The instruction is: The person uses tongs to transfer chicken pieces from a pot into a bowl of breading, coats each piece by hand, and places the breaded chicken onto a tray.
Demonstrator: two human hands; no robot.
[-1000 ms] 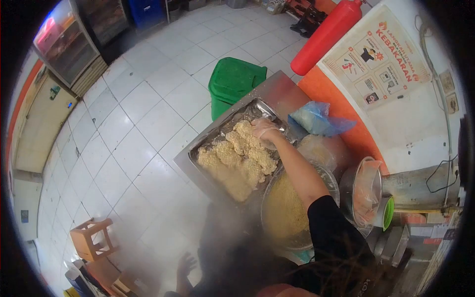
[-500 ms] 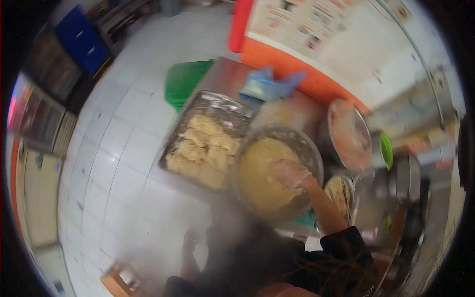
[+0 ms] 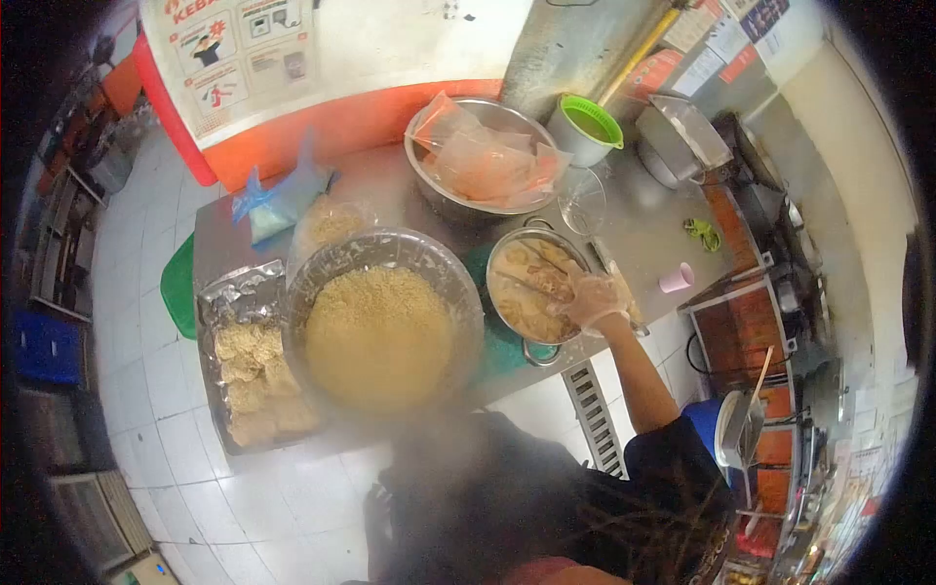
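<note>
My right hand (image 3: 595,302), in a clear plastic glove, is over the right side of a two-handled metal pot (image 3: 493,300). Its fingers look apart and reach to the coated pieces (image 3: 534,278) lying in pale, wet batter. A thin dark line crosses the pot; I cannot make out what it is. Left of the pot stands a large round bowl (image 3: 466,327) of yellowish crumbly coating (image 3: 380,336). Beyond it, a metal tray (image 3: 244,281) holds several coated pieces (image 3: 255,380). My left hand (image 3: 376,507) hangs low beside my dark clothing, blurred and partly hidden.
A metal basin (image 3: 429,195) with orange-tinted plastic bags is at the back. Near it are a green strainer (image 3: 591,121) on a pale container, a blue bag (image 3: 278,210) and a pink cup (image 3: 676,278). A floor grate (image 3: 595,419) lies below the steel table's (image 3: 624,210) edge.
My right hand has left the crumbly coating in the large bowl and moved right to the metal pot. The view has turned right. My left hand stays low.
</note>
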